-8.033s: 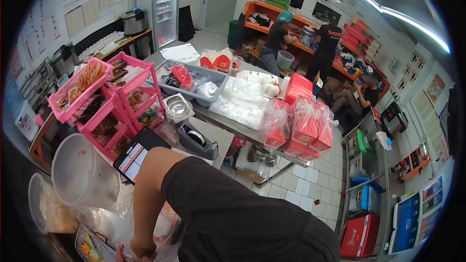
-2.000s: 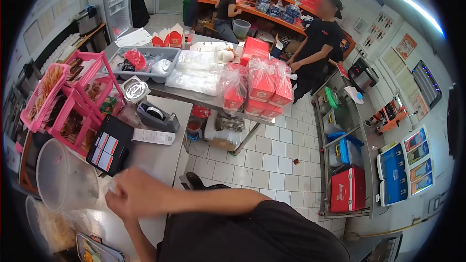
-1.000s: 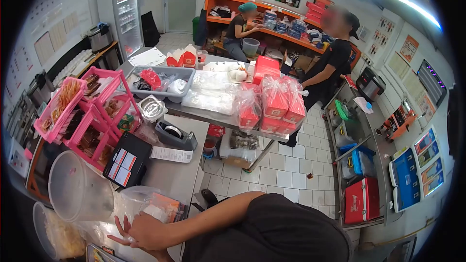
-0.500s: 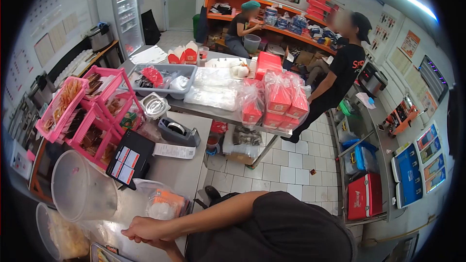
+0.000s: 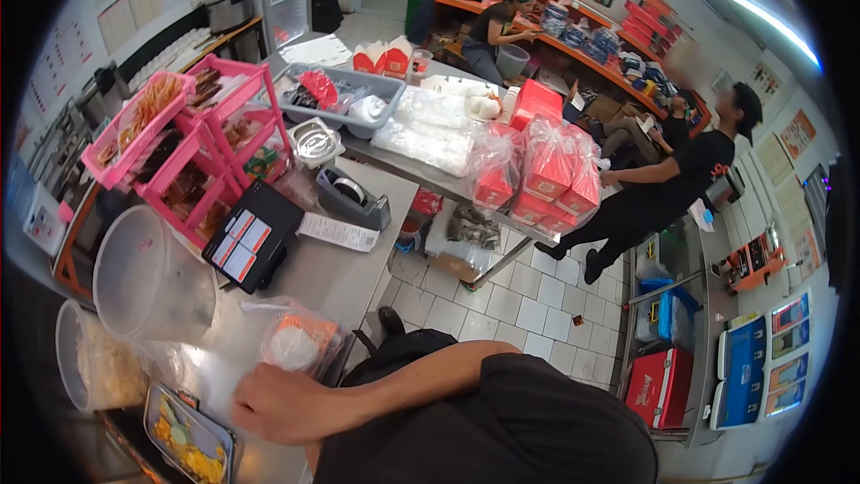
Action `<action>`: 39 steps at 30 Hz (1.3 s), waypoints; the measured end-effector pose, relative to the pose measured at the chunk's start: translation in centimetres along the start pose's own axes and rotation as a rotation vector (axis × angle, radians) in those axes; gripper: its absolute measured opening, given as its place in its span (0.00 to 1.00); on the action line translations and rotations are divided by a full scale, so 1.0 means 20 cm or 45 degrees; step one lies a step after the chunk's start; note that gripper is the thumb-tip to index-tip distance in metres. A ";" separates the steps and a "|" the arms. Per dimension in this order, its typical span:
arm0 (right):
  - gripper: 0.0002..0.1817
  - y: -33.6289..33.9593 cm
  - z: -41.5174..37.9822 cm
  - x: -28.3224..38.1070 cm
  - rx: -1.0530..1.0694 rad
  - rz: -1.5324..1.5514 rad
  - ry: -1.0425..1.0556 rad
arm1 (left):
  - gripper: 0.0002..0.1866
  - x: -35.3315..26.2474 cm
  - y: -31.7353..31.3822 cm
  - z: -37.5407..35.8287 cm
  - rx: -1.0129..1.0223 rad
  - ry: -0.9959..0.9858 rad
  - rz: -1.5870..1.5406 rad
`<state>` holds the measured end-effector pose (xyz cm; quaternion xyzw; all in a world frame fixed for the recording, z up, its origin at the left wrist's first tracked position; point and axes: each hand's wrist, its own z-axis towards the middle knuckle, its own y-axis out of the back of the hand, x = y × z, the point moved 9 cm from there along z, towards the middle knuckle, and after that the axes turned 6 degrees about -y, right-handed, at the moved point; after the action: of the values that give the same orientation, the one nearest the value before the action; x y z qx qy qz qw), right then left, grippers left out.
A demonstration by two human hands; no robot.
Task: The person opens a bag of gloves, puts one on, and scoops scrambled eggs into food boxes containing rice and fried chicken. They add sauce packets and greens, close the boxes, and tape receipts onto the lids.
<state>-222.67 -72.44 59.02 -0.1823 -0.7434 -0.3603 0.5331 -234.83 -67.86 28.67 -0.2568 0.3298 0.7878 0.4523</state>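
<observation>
My right hand [image 5: 279, 405] is curled with the knuckles up, low over the metal counter [image 5: 345, 264]. Whatever its fingers hold is hidden underneath. Just beyond it lies a clear plastic bag [image 5: 330, 333] with an orange-and-white item and a round white bundle inside. Only a sliver of my left arm [image 5: 313, 455] shows below the right wrist; its hand and fingers are hidden. Left of my right hand sits a tray [image 5: 224, 445] of yellow food. A large clear tub [image 5: 148, 278] and a smaller tub of pale chips or crackers [image 5: 103, 358] stand further left.
A tablet [image 5: 251, 235], receipt paper [image 5: 339, 231], tape dispenser [image 5: 354, 200] and pink baskets [image 5: 202, 143] occupy the counter. Bagged red boxes [image 5: 551, 170] stand on another table. One co-worker [image 5: 663, 179] stands beside it; others sit near the orange shelves [image 5: 457, 2].
My view has shifted, bringing more of the yellow food tray into sight. My right hand appears closer and turned knuckles-up. The standing co-worker appears further right and leans more.
</observation>
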 end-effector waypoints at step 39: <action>0.24 0.33 0.48 -0.99 0.133 0.226 -0.112 | 0.49 -0.81 0.49 0.20 -0.622 0.715 0.178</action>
<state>-217.40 -58.80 41.33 -0.2349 -0.7649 -0.2642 0.5384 -236.45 -77.38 45.41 -0.5401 0.2601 0.7710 0.2150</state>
